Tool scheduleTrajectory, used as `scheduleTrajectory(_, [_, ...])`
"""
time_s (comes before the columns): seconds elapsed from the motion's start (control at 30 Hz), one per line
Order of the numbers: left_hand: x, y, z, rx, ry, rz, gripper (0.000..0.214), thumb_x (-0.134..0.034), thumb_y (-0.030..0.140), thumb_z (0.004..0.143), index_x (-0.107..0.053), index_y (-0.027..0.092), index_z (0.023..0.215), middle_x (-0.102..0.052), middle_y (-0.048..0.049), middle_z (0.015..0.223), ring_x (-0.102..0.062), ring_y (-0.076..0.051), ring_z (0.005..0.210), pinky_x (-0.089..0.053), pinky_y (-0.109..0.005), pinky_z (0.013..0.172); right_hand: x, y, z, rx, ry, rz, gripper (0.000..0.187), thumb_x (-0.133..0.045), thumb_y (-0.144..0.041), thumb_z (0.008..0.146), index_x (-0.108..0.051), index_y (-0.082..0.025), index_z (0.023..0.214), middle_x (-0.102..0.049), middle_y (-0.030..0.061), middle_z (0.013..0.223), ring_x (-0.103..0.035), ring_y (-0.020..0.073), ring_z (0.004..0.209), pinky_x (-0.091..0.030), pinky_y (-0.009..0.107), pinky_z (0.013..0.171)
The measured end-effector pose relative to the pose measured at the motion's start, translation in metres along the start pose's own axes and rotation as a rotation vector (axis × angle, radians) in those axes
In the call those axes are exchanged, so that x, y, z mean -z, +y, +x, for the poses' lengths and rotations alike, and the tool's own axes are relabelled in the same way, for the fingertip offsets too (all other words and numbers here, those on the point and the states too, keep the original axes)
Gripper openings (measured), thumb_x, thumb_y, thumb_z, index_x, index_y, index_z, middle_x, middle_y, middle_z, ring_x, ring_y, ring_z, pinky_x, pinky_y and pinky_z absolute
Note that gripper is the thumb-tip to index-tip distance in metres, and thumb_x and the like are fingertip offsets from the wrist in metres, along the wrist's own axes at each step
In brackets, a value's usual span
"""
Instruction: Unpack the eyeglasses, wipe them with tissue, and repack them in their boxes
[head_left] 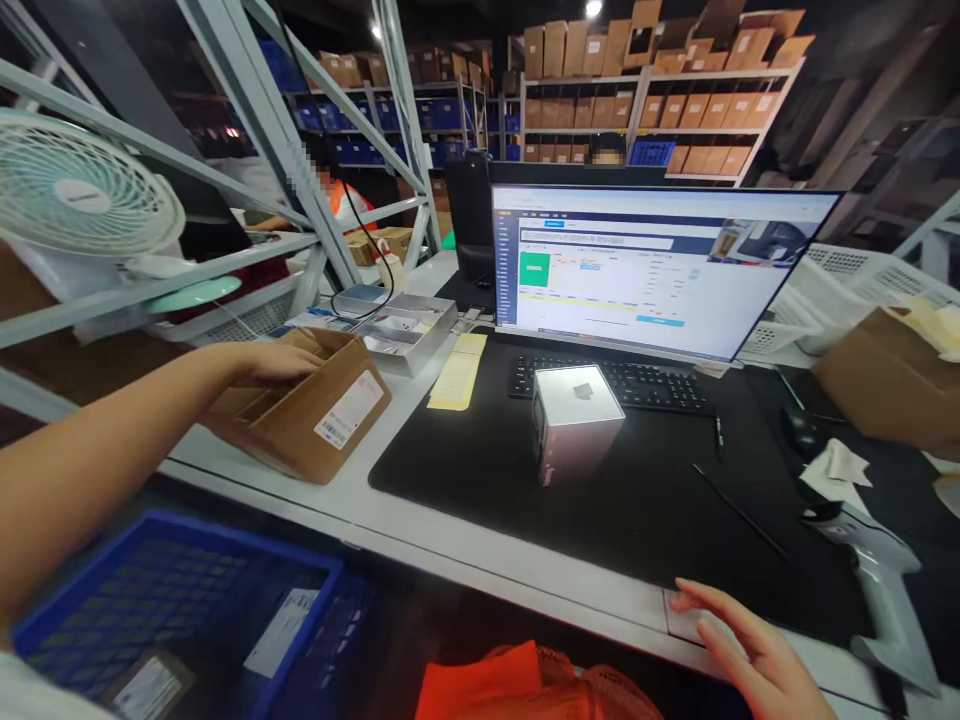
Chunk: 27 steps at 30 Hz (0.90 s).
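The person's left grip (pixel 281 365) reaches down inside an open brown carton (pixel 337 420); the fingertips are hidden among the cardboard flaps, so whether they hold anything cannot be told. The right grip (pixel 765 650) is wide, thumb and fingers apart, at the front edge of the surface (pixel 379 430), near a grey scanner (pixel 877 580).

The carton stands at the left of the surface, by its front edge, its top flaps up and a white barcode label (pixel 349 408) on the side. Behind it, an open silver tray (pixel 412 345) holds papers and small items too small to make out. A yellow notepad (pixel 459 372) lies beside the tray.

On the black mat (pixel 487 470) a white-topped box (pixel 577 400) stands shut, just in front of the keyboard (pixel 660 385) and monitor (pixel 645 270). Below the surface at left, a blue crate (pixel 247 540) holds a brown package (pixel 154 688) with a white label. At far right, a brown box (pixel 885 385) has pale yellow paper (pixel 930 325) at its top, near a white basket (pixel 855 265). Farther back, shelves (pixel 570 80) carry rows of brown boxes and blue bins (pixel 442 113).
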<state>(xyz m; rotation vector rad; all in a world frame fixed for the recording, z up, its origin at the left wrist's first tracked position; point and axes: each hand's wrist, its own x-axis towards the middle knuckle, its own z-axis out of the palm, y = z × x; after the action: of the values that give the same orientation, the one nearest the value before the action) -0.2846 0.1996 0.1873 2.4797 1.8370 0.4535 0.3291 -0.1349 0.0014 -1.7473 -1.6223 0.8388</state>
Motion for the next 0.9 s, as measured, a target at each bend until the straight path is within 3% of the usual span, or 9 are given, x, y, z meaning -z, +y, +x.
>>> scheduleTrajectory(0.07, [0.008, -0.015, 0.006, 0.094, -0.221, 0.038, 0.093, -0.043, 0.099, 0.058, -0.069, 0.011, 0.071, -0.069, -0.0024, 0.066, -0.065, -0.017, 0.071, -0.057, -0.046, 0.081, 0.009, -0.008, 0.001, 0.027, 0.012, -0.047, 0.044, -0.053, -0.056, 0.094, -0.071, -0.029, 0.123, -0.075, 0.0059, 0.115, -0.070, 0.0249, 0.112, -0.058, 0.034, 0.096])
scheduleTrajectory(0.13, [0.021, -0.012, 0.009, 0.144, -0.245, 0.087, 0.096, -0.037, 0.099, 0.062, -0.070, 0.010, 0.076, -0.068, -0.0029, 0.068, -0.063, -0.017, 0.069, -0.056, -0.053, 0.083, 0.021, -0.026, 0.005, 0.105, 0.003, -0.113, 0.038, -0.054, -0.052, 0.095, -0.072, -0.030, 0.120, -0.075, 0.0051, 0.115, -0.071, 0.0237, 0.110, -0.059, 0.033, 0.094])
scheduleTrajectory(0.2, [0.029, 0.018, 0.007, 0.112, -0.061, 0.114, 0.091, -0.035, 0.092, 0.074, -0.071, 0.010, 0.092, -0.069, -0.0026, 0.080, -0.063, -0.017, 0.077, -0.051, -0.059, 0.091, 0.033, -0.055, 0.016, 0.233, -0.001, -0.173, 0.030, -0.058, -0.044, 0.095, -0.071, -0.030, 0.118, -0.074, 0.0042, 0.117, -0.070, 0.0216, 0.109, -0.058, 0.030, 0.093])
scheduleTrajectory(0.27, [0.018, 0.074, -0.001, -0.058, 0.320, 0.016, 0.067, -0.038, 0.072, 0.092, -0.066, 0.016, 0.115, -0.068, -0.0022, 0.108, -0.063, -0.020, 0.099, -0.047, -0.054, 0.102, 0.041, -0.095, 0.039, 0.410, 0.019, -0.202, 0.025, -0.059, -0.037, 0.096, -0.070, -0.029, 0.117, -0.073, 0.0041, 0.116, -0.070, 0.0194, 0.106, -0.057, 0.029, 0.093])
scheduleTrajectory(0.33, [-0.018, 0.144, -0.014, -0.266, 0.376, -0.199, 0.056, -0.051, 0.058, 0.093, -0.054, 0.021, 0.136, -0.058, -0.0053, 0.136, -0.055, -0.025, 0.125, -0.042, -0.050, 0.111, 0.042, -0.138, 0.074, 0.606, 0.020, -0.200, 0.023, -0.052, -0.030, 0.099, -0.069, -0.025, 0.115, -0.072, 0.0061, 0.111, -0.068, 0.0186, 0.101, -0.055, 0.029, 0.090])
scheduleTrajectory(0.4, [-0.076, 0.208, -0.025, -0.412, 0.159, -0.418, 0.100, -0.074, 0.060, 0.075, -0.028, 0.021, 0.155, -0.034, -0.0140, 0.159, -0.037, -0.034, 0.144, -0.032, -0.055, 0.119, 0.038, -0.177, 0.119, 0.710, 0.116, -0.247, 0.025, -0.048, -0.027, 0.100, -0.069, -0.019, 0.110, -0.070, 0.0091, 0.106, -0.066, 0.0207, 0.099, -0.053, 0.032, 0.089])
scheduleTrajectory(0.53, [-0.191, 0.276, -0.035, -0.375, -0.177, -0.795, 0.143, -0.091, 0.049, 0.056, 0.004, 0.021, 0.160, -0.011, -0.0214, 0.166, -0.016, -0.041, 0.152, -0.020, -0.060, 0.122, 0.027, -0.227, 0.192, 0.561, 0.137, -0.612, 0.028, -0.052, -0.029, 0.096, -0.068, -0.014, 0.115, -0.067, 0.0139, 0.110, -0.065, 0.0275, 0.102, -0.050, 0.038, 0.088])
scheduleTrajectory(0.67, [-0.230, 0.282, -0.034, -0.264, -0.093, -0.965, 0.136, -0.088, 0.042, 0.060, 0.003, 0.025, 0.160, -0.023, -0.0209, 0.161, -0.032, -0.040, 0.147, -0.030, -0.058, 0.118, 0.039, -0.230, 0.200, 0.465, 0.009, -0.828, 0.026, -0.048, -0.032, 0.098, -0.067, -0.014, 0.095, -0.070, 0.0153, 0.100, -0.066, 0.0277, 0.092, -0.048, 0.036, 0.079])
scheduleTrajectory(0.9, [-0.180, 0.276, -0.031, -0.503, 0.069, -0.536, 0.111, -0.085, 0.037, 0.061, -0.026, 0.028, 0.155, -0.045, -0.0133, 0.144, -0.044, -0.037, 0.134, -0.035, -0.057, 0.113, 0.077, -0.148, 0.169, 0.112, -0.184, -0.365, 0.037, -0.047, -0.051, 0.098, -0.054, -0.021, 0.077, -0.066, 0.0069, 0.081, -0.058, 0.0194, 0.070, -0.041, 0.031, 0.067])
